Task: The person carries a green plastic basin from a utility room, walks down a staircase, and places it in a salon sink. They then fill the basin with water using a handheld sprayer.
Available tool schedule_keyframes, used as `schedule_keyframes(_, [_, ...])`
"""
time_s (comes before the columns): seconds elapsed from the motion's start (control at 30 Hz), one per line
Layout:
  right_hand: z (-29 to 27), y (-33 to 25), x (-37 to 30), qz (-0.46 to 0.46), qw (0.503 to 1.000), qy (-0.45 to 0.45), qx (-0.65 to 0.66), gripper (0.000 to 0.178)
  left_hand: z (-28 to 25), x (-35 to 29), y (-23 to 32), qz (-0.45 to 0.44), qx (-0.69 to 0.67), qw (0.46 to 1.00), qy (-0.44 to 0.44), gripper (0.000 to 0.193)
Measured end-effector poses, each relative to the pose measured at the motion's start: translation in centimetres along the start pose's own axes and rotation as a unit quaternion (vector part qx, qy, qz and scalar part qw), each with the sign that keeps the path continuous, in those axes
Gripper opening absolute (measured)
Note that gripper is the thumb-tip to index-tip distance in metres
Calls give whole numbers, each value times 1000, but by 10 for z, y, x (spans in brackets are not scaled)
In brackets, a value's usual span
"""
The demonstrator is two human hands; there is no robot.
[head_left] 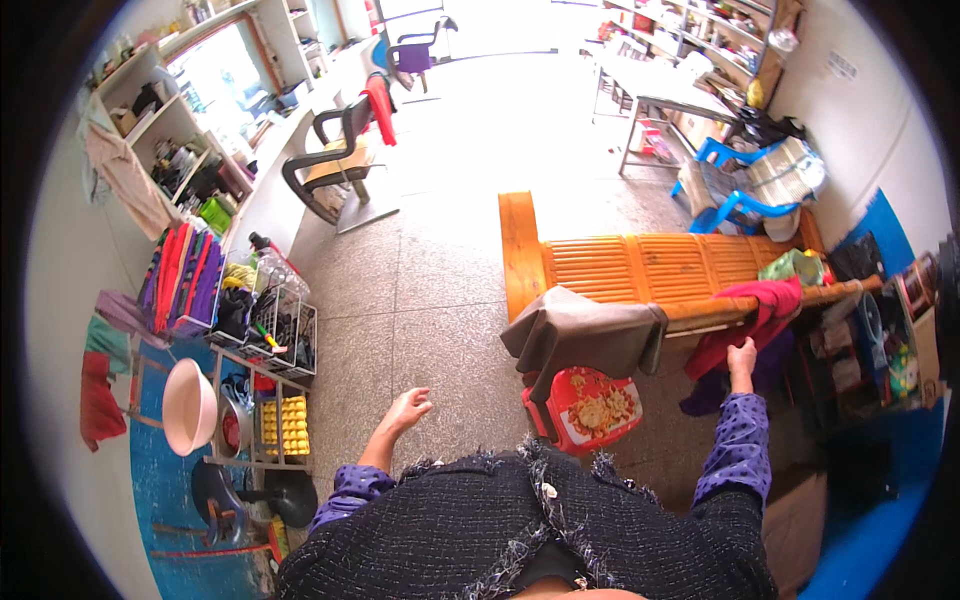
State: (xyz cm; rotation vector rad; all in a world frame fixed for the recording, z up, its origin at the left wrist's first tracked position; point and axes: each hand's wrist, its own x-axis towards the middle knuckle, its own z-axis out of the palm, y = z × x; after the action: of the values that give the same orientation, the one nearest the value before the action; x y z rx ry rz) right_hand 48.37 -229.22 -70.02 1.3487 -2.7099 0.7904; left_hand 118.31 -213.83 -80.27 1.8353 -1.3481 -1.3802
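My right hand [741, 357] is closed at the lower edge of a dark red cloth [768, 305], which hangs over the rail of an orange slatted wooden bench [640, 265]. A dark purple cloth [705, 393] hangs below it, partly hidden by my forearm. My left hand [410, 408] is held out over the speckled floor, fingers apart and nothing in it. Between my hands, a brown cover [590, 330] drapes over the near corner of the bench. Under that stands a red plastic stool [562, 432] with pale scraps [600, 410] spread on its top.
To the left are a wire rack [290, 345], a pink basin [188, 405], a yellow crate [287, 425] and hanging towels [185, 275]. Ahead stands a black armchair [340, 155]. A blue plastic chair [745, 185] and a table [680, 95] are at the far right.
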Motion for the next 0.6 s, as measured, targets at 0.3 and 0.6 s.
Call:
schedule_keyframes(0.3, [16,29,82,79,997,16,19,42,52,-59,6,23,64,998,6,51])
schedule_keyframes(0.6, [-9,96,123,89,981,127,119,51,65,-92,-7,-24,59,997,39,51])
